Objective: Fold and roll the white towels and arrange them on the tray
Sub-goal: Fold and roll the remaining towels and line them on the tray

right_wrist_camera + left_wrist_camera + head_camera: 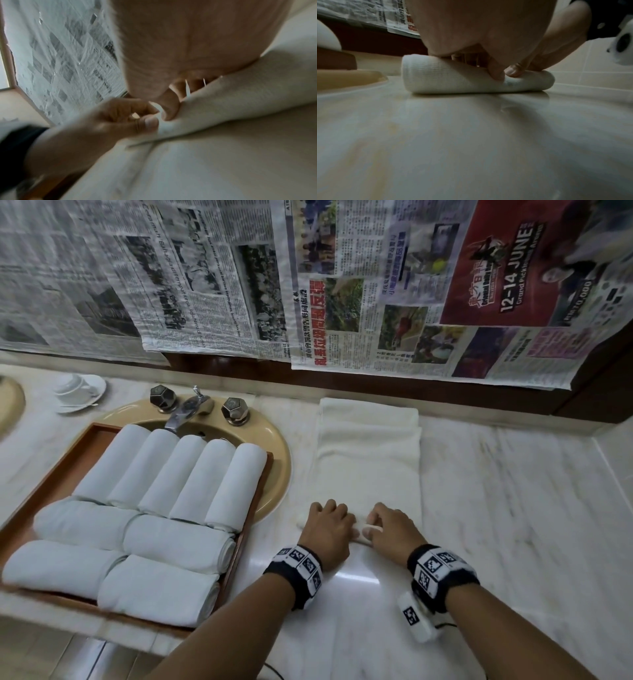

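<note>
On the marble worktop (496,491), right of the sink, a folded white towel (368,460) lies lengthwise, its near end curled into a small roll. The left hand (327,529) and right hand (394,527) sit side by side on that roll, fingers curled over it, thumbs tucked beneath. Left of them, a wooden tray (68,460) holds nine rolled towels (178,474). Soft, limp cloth like this probably loosens easily; gripping across the roll's width should keep it tight.

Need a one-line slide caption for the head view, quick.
Both hands, left and right, roll a white towel on marble beside a tray holding nine rolled towels.
</note>
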{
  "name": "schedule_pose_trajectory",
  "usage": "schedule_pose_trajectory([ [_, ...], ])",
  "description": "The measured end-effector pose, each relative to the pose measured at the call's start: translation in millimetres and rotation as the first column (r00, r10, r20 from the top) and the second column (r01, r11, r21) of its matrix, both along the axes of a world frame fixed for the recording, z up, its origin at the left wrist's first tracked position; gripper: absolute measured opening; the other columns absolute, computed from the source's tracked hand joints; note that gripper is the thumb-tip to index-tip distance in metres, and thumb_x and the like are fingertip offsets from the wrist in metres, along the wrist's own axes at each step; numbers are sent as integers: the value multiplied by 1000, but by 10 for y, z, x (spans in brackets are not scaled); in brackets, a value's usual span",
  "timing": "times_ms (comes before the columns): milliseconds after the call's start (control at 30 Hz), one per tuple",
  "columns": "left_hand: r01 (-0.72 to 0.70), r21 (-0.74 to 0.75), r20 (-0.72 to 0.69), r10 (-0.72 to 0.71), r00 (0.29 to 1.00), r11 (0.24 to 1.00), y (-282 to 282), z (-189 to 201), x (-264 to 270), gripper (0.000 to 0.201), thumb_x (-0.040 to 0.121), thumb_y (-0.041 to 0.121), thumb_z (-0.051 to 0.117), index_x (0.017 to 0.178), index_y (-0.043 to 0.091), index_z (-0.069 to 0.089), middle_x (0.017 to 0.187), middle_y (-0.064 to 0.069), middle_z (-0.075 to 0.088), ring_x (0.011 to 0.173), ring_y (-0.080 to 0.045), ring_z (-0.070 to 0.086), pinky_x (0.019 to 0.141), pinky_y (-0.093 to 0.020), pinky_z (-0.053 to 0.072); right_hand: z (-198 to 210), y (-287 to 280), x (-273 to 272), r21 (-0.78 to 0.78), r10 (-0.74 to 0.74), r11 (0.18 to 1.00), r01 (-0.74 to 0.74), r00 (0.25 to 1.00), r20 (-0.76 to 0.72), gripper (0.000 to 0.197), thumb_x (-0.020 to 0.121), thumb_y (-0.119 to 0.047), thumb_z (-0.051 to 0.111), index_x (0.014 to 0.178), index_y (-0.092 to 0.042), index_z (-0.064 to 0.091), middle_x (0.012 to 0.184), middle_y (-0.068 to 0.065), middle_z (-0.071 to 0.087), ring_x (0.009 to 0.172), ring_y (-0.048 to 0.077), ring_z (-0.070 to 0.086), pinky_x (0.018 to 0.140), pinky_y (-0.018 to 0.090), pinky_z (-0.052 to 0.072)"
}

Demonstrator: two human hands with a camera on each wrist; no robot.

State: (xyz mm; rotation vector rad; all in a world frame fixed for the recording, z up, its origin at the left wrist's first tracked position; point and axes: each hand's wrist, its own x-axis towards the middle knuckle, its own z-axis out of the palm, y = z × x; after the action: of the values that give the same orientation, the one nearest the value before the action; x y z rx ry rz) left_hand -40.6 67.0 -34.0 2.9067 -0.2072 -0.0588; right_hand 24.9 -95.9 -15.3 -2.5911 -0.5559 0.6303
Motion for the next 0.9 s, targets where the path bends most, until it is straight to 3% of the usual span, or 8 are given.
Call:
schedule_pose_trajectory([
  [67, -10, 52, -24, 12, 1000, 999, -8, 62, 108, 10, 84, 26, 63, 80, 16, 64, 87, -4, 55, 88, -29, 51, 76, -43, 37, -81, -50, -58, 91, -35, 996, 19, 983, 179, 7, 90, -30, 61, 86, -26, 57, 92, -6, 57, 89, 19, 54, 79, 36, 48],
  [133, -78, 70, -66, 82, 994, 995, -29, 92, 212, 20, 92, 31, 51, 92, 16, 65, 101, -7, 53, 99, -30, 45, 84, -45, 35, -166, -89, -171, -15, 122, 992, -126, 915, 384, 17, 91, -31, 55, 86, -18, 64, 87, 1, 57, 82, 24, 55, 70, 36, 47],
  [267, -227, 14, -143, 226, 963, 974, -82, 148, 334, 25, 95, 38, 51, 109, 18, 56, 113, -7, 52, 108, -29, 43, 92, -47, 34, -263, -118, -272, -74, 206, 978, -195, 853, 480, 25, 78, -25, 76, 98, -14, 66, 90, 2, 58, 82, 25, 53, 72, 38, 50],
  [367, -216, -12, -38, 215, 976, 976, -105, 112, 231, 21, 95, 39, 57, 100, 18, 60, 101, -4, 57, 98, -29, 50, 84, -45, 37, -166, -46, -239, -146, 173, 981, -126, 906, 386, 26, 75, -14, 72, 100, -18, 66, 96, -1, 57, 93, 24, 54, 81, 35, 45],
  [500, -59, -35, 56, 61, 997, 998, -98, -21, -141, 19, 88, 40, 64, 89, 22, 62, 91, 1, 52, 87, -23, 48, 79, -41, 36, 12, -1, -200, -252, 250, 948, -194, 944, 215, 20, 93, -28, 49, 107, -21, 62, 113, -1, 52, 113, 22, 41, 94, 38, 31],
  [667, 127, 17, 34, -127, 991, 992, -73, -74, -565, 27, 64, 19, 77, 81, 17, 57, 83, 0, 51, 77, -24, 48, 66, -36, 37, 122, -40, -430, -262, 272, 920, -292, 956, -114, 30, 100, -34, 40, 118, -15, 55, 122, 6, 51, 118, 26, 42, 98, 42, 31],
  [767, 184, 78, -27, -183, 983, 980, -55, -77, -600, 27, 64, 17, 74, 84, 16, 57, 84, -2, 52, 78, -24, 48, 67, -37, 37, 44, -91, -696, -170, 210, 965, -199, 976, 53, 23, 99, -30, 45, 115, -16, 53, 117, 3, 53, 110, 24, 48, 94, 39, 35],
  [900, 209, 140, -99, -197, 975, 968, -41, 112, -380, 15, 96, 26, 49, 98, 14, 59, 98, -5, 56, 95, -27, 47, 82, -45, 34, -102, -194, -964, -106, 203, 979, -174, 884, 420, 24, 77, -17, 73, 99, -14, 63, 95, 2, 56, 84, 24, 54, 71, 34, 48],
])
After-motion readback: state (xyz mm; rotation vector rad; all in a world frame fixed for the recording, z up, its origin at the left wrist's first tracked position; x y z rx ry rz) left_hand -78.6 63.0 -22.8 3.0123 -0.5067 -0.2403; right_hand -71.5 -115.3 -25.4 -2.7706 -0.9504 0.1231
